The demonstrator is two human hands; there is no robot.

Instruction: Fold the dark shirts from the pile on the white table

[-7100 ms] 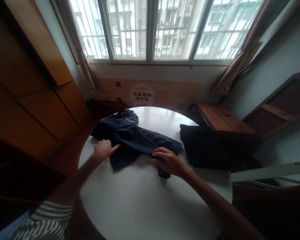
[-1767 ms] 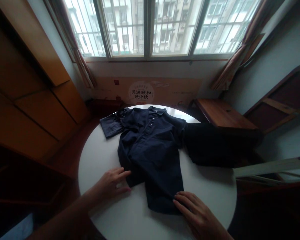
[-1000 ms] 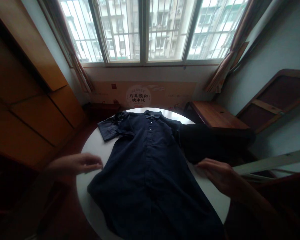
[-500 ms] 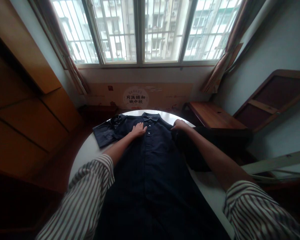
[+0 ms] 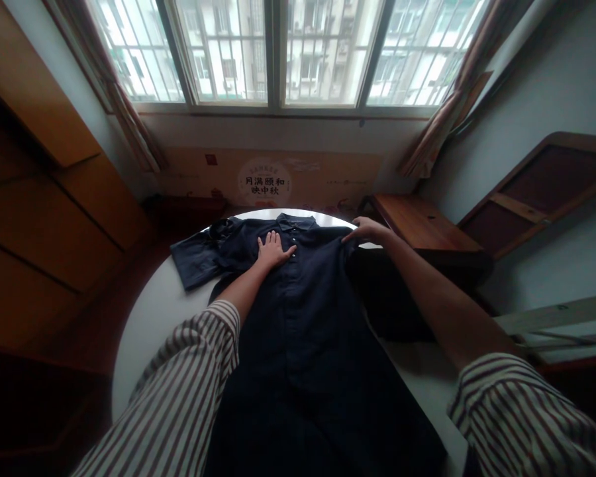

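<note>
A long navy button-front shirt (image 5: 310, 318) lies face up, its collar (image 5: 296, 223) toward the far edge of a round white table (image 5: 144, 344). My left hand (image 5: 274, 252) rests flat on its chest beside the buttons, fingers spread. At the shoulder on the right, my right hand (image 5: 368, 232) pinches the cloth between thumb and fingers. The left sleeve (image 5: 196, 260) stretches out over the table, bunched near its upper edge. Dark cloth hangs below my right forearm, and I cannot make out its folds.
Beyond the table, a wooden bench (image 5: 422, 225) stands at the right under the window. A framed wooden panel (image 5: 541, 192) leans on the right wall. Wooden cabinets (image 5: 54, 218) line the left side. Curtains (image 5: 134, 126) flank the barred window.
My left hand has spread its fingers on the shirt's chest. My right hand has shifted slightly up at the shoulder, still gripping cloth. The view has tilted down a little.
</note>
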